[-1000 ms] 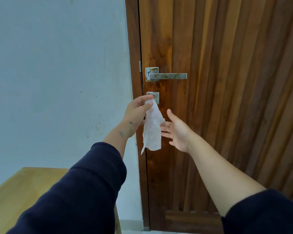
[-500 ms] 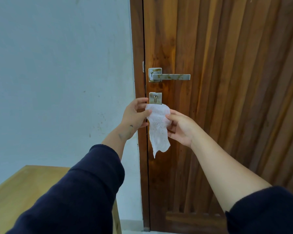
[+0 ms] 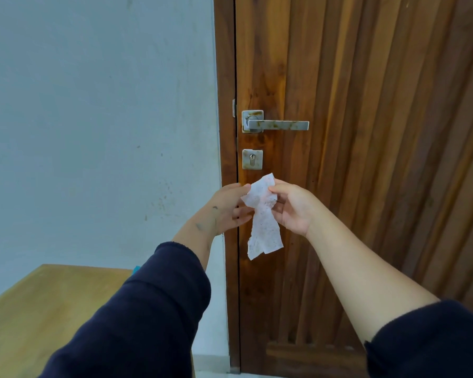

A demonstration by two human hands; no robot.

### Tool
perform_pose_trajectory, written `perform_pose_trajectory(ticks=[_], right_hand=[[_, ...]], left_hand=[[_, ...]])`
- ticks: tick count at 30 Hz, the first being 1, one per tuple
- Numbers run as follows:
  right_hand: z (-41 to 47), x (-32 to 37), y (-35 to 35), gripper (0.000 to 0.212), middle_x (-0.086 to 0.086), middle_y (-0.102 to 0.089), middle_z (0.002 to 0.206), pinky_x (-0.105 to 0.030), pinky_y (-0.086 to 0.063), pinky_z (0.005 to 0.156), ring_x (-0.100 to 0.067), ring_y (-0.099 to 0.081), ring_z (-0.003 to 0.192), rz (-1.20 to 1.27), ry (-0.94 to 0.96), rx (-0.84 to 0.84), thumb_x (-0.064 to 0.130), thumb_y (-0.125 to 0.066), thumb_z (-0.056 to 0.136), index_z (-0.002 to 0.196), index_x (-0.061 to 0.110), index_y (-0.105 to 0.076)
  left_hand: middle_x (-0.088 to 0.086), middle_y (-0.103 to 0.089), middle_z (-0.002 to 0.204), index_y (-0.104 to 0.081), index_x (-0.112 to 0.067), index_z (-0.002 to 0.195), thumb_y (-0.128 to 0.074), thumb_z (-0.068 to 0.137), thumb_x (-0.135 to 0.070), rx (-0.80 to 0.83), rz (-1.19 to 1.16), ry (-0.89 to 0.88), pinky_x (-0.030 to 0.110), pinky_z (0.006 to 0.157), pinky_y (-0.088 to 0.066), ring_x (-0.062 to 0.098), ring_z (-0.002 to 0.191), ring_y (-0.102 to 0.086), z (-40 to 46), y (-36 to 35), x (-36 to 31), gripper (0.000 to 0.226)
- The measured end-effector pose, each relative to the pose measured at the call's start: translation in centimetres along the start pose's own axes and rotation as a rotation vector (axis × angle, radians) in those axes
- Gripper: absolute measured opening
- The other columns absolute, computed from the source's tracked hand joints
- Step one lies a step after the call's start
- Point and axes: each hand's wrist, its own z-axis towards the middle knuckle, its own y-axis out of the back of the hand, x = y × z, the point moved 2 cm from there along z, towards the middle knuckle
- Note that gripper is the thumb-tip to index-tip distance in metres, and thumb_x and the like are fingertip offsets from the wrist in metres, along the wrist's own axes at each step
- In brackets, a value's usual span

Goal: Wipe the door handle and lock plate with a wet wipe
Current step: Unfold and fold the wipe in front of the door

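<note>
Wooden door [image 3: 366, 159], both hands, left hand [image 3: 227, 208], right hand [image 3: 292, 208], pinching wet wipe [image 3: 262, 222], clear below lock plate [image 3: 252, 159]

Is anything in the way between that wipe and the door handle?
Nothing visible. Both hands hold the wet wipe just below the lock plate, with the door handle above it; only bare door lies between.

Head view, near door [image 3: 366, 159]

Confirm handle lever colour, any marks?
Brushed silver door handle with rusty brown blotches along the lever; shows best in the head view.
</note>
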Motion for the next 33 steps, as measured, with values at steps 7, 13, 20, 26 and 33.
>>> perform_pose_trajectory(ticks=[7,13,20,26,33], right_hand=[[-0.2,-0.2,0.4,0.037,-0.012,-0.062,0.119,-0.033,-0.056,0.081,-0.027,-0.063,0.107,0.016,-0.011,0.034,0.011,-0.049,0.094,0.13,0.018,-0.053],[-0.3,-0.5,0.4,0.038,-0.011,-0.064,0.118,-0.04,-0.052,0.092,-0.028,-0.063,0.108,0.04,-0.034,0.066,0.008,-0.045,0.094,0.127,0.022,-0.056],[-0.3,-1.0,0.8,0.032,-0.009,-0.068,0.1,-0.031,-0.058,0.067,-0.023,-0.068,0.092,-0.04,-0.121,0.026,0.019,-0.049,0.093,0.123,0.008,-0.055],[0.2,-2.0,0.9,0.028,-0.011,-0.069,0.104,-0.033,-0.059,0.07,-0.024,-0.069,0.094,-0.146,-0.22,-0.073,0.029,-0.059,0.093,0.115,0.011,-0.06],[0.7,-2.5,0.9,0.017,-0.006,-0.061,0.096,-0.041,-0.051,0.09,-0.022,-0.06,0.092,-0.164,-0.175,-0.193,0.015,-0.052,0.096,0.113,0.016,-0.051]], left_hand=[[0.008,-0.055,0.128,-0.06,-0.024,0.12,-0.049,0.094,0.0,0.032,0.019,-0.137,0.028,0.074,-0.055,0.026,0.109,-0.059,-0.2,-0.4,-0.6,0.037],[0.006,-0.057,0.125,-0.057,-0.021,0.132,-0.054,0.092,-0.001,-0.045,0.122,-0.219,0.031,0.085,-0.056,0.019,0.099,-0.061,-0.1,-0.4,-0.6,0.044],[-0.001,-0.056,0.128,-0.055,-0.025,0.133,-0.053,0.093,-0.004,-0.044,0.256,-0.311,0.038,0.094,-0.051,0.022,0.113,-0.055,-0.6,0.0,-0.8,0.045],[-0.008,-0.062,0.101,-0.052,-0.023,0.134,-0.063,0.093,-0.023,-0.062,0.347,-0.345,0.03,0.082,-0.052,0.009,0.086,-0.057,-0.2,0.2,-0.3,0.042],[0.002,-0.054,0.134,-0.042,-0.022,0.141,-0.062,0.092,-0.013,-0.049,0.441,-0.325,0.038,0.091,-0.049,0.024,0.119,-0.053,-0.2,0.3,0.0,0.054]])
